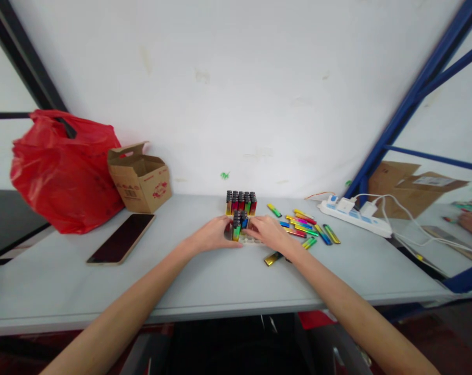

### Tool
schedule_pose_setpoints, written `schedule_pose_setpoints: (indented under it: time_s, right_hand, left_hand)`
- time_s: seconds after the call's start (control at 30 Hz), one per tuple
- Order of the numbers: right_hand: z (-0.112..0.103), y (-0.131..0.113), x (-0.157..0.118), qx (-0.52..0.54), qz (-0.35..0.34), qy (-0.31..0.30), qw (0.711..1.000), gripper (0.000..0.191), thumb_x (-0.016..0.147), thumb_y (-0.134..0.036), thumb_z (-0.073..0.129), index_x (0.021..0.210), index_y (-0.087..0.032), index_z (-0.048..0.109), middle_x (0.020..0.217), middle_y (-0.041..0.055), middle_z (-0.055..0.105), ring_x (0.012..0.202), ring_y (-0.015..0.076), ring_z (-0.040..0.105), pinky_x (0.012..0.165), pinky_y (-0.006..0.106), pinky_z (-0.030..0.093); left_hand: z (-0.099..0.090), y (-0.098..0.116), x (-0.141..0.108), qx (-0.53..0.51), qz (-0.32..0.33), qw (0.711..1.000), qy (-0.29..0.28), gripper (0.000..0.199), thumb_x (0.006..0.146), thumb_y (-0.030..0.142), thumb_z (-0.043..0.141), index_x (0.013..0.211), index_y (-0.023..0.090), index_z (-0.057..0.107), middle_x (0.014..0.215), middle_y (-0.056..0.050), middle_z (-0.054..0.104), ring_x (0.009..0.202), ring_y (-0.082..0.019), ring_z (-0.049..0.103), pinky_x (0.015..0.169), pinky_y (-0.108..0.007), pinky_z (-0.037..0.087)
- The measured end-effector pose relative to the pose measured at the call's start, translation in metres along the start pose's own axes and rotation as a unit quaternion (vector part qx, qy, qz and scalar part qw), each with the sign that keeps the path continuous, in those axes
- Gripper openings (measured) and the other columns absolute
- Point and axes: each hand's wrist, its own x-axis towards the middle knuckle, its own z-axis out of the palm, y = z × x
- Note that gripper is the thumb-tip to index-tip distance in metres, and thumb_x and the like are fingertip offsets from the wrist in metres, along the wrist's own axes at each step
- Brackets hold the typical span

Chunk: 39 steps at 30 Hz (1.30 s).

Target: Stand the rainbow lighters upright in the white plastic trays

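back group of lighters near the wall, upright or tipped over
Upright: the back lighters stand in rows, black tops above coloured bodies.

On the tabletop (pixel 205 286), you have a red bag (pixel 67 172) beside an open cardboard box (pixel 152 188), a phone (pixel 122 239) near both, and, rightward, a white power strip (pixel 354 216).

The bag (pixel 67 172) is bright red. The box (pixel 131 183) is brown, with a red flower picture (pixel 160 190) on it. The phone (pixel 122 238) has a dark screen and a gold edge. The table (pixel 205 284) is pale grey and the wall (pixel 205 114) is white. The standing lighters (pixel 241 204) have black tops and red, yellow and green bodies. The loose lighters (pixel 323 235) are shiny yellow, green, blue, red and pink (some mix two colours, like a bit of rainbow).
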Motion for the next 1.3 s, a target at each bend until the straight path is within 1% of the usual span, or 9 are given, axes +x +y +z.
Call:
schedule_pose_setpoints:
  time_s: [0.17,0.33,0.5,0.6,0.8,0.9,1.03,1.13,1.3]
  right_hand:
    - [-0.017,0.006,-0.004,0.036,-0.001,-0.004,0.999,0.038,0.107,-0.048,0.052,0.085,-0.021,0.065,0.08,0.0035,0.068,0.072,0.0182,0.059,0.069,0.029,0.041]
    - [-0.047,0.071,-0.025,-0.068,0.143,0.1,0.982,0.029,0.107,-0.034,0.046,0.101,-0.019,0.071,0.1,0.011,0.074,0.093,0.0241,0.067,0.089,0.034,0.048]
    - [-0.067,0.15,-0.056,-0.18,0.371,0.027,0.91,0.029,0.095,-0.019,0.059,0.118,-0.012,0.074,0.118,0.0208,0.075,0.11,0.0292,0.07,0.094,0.036,0.05]
    - [-0.07,0.167,-0.064,-0.168,0.394,-0.014,0.903,0.022,0.09,-0.019,0.065,0.106,-0.012,0.08,0.102,0.019,0.079,0.096,0.0293,0.074,0.084,0.035,0.052]
    - [-0.068,0.158,-0.059,-0.137,0.356,-0.024,0.924,0.016,0.092,-0.025,0.066,0.088,-0.018,0.08,0.093,0.0126,0.081,0.088,0.0252,0.074,0.077,0.031,0.051]
    - [-0.068,0.149,-0.054,-0.083,0.34,0.06,0.935,0.024,0.099,-0.029,0.057,0.107,-0.015,0.076,0.096,0.0121,0.08,0.084,0.0227,0.073,0.079,0.031,0.051]
    - [-0.066,0.129,-0.044,0.094,0.291,0.166,0.937,0.037,0.099,-0.045,0.056,0.115,-0.017,0.073,0.072,0.0021,0.071,0.062,0.0175,0.064,0.069,0.031,0.049]
    - [-0.059,0.108,-0.033,0.239,0.249,0.223,0.912,0.046,0.087,-0.06,0.069,0.104,-0.018,0.076,0.07,-0.0002,0.065,0.064,0.0164,0.058,0.066,0.03,0.048]
    - [-0.043,0.067,-0.017,0.482,0.236,0.22,0.815,0.049,0.076,-0.068,0.079,0.082,-0.021,0.068,0.082,0.0005,0.065,0.075,0.0146,0.059,0.071,0.028,0.052]
  left_hand:
    - [0.001,-0.001,0.0,0.002,-0.001,1.0,-0.003,0.058,0.072,0.066,0.08,0.104,0.019,0.067,0.103,-0.008,0.073,0.089,-0.027,0.067,0.08,-0.036,0.053]
    - [0.0,-0.002,0.001,0.02,-0.016,1.0,-0.003,0.061,0.068,0.074,0.078,0.094,0.02,0.066,0.097,-0.008,0.072,0.084,-0.027,0.067,0.075,-0.036,0.052]
    - [0.0,-0.002,0.001,0.025,-0.016,1.0,-0.006,0.062,0.069,0.076,0.077,0.093,0.02,0.064,0.097,-0.009,0.072,0.083,-0.027,0.067,0.074,-0.036,0.052]
    - [0.0,-0.003,0.001,0.027,-0.015,0.999,-0.008,0.06,0.07,0.074,0.077,0.092,0.02,0.063,0.096,-0.008,0.071,0.083,-0.027,0.067,0.074,-0.036,0.052]
    - [0.0,-0.001,0.001,0.018,-0.017,1.0,-0.008,0.059,0.07,0.072,0.078,0.093,0.02,0.064,0.097,-0.008,0.071,0.084,-0.028,0.067,0.075,-0.036,0.052]
    - [-0.001,0.0,0.001,0.023,-0.02,0.999,-0.01,0.059,0.07,0.072,0.078,0.092,0.02,0.063,0.096,-0.008,0.071,0.083,-0.027,0.067,0.074,-0.036,0.051]
    - [0.0,-0.001,0.001,0.025,-0.013,1.0,-0.005,0.06,0.07,0.074,0.077,0.092,0.02,0.064,0.097,-0.008,0.071,0.084,-0.027,0.067,0.073,-0.036,0.051]
    - [0.001,-0.002,0.001,0.029,-0.013,0.999,-0.007,0.062,0.07,0.075,0.076,0.093,0.02,0.063,0.096,-0.008,0.071,0.083,-0.027,0.067,0.074,-0.036,0.051]
    - [0.001,-0.003,0.002,0.028,-0.012,0.999,-0.009,0.062,0.07,0.076,0.076,0.093,0.02,0.062,0.094,-0.007,0.07,0.082,-0.026,0.066,0.073,-0.035,0.051]
